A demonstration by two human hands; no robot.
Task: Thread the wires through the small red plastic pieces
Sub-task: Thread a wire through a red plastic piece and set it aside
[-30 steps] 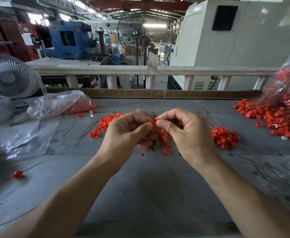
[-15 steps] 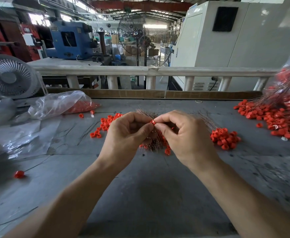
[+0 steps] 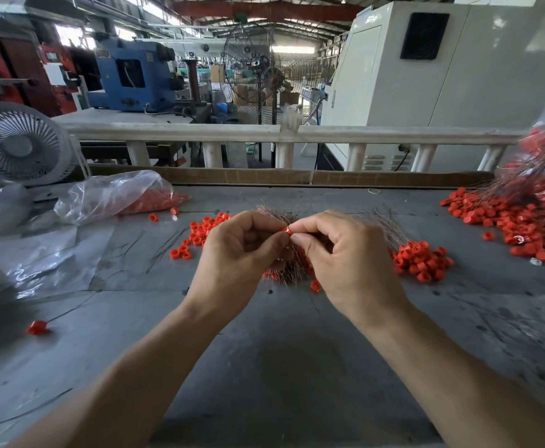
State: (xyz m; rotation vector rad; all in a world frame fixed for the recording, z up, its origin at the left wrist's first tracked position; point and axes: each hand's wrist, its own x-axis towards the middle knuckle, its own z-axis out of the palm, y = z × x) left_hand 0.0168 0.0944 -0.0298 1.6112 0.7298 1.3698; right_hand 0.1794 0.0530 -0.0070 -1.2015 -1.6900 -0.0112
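A small red plastic piece (image 3: pixel 286 230) sits pinched between the fingertips of both hands, held above the middle of the grey table (image 3: pixel 264 367). The right hand (image 3: pixel 345 257) has its thumb and forefinger closed on the piece from the right, with its other fingers curled in toward the palm. The left hand (image 3: pixel 242 253) meets it from the left, thumb and forefinger tips pressed together right against the piece; whether they nip a wire there is too fine to tell. The left hand's lower fingers are curled round a bundle of thin wires (image 3: pixel 280 270), whose ends fan out above the knuckles and below the hand, with some red pieces showing among them. Just beside the right hand lies a small heap of loose red pieces (image 3: pixel 421 260), and thin wires rise from behind it. On the left of the hands a scatter of red pieces (image 3: pixel 200 229) is spread over the table, with a few loose dark wires (image 3: pixel 164 247) lying near them. Farther left a clear plastic bag (image 3: pixel 116 195) holds more red pieces, and a flat plastic sheet (image 3: pixel 48 257) lies in front of it. One red piece on a single wire (image 3: pixel 38 327) rests alone near the left edge. At the far right a large pile of red pieces with wires (image 3: pixel 523 218) spills from another bag. A white fan (image 3: pixel 19 143) stands at the table's back left corner.
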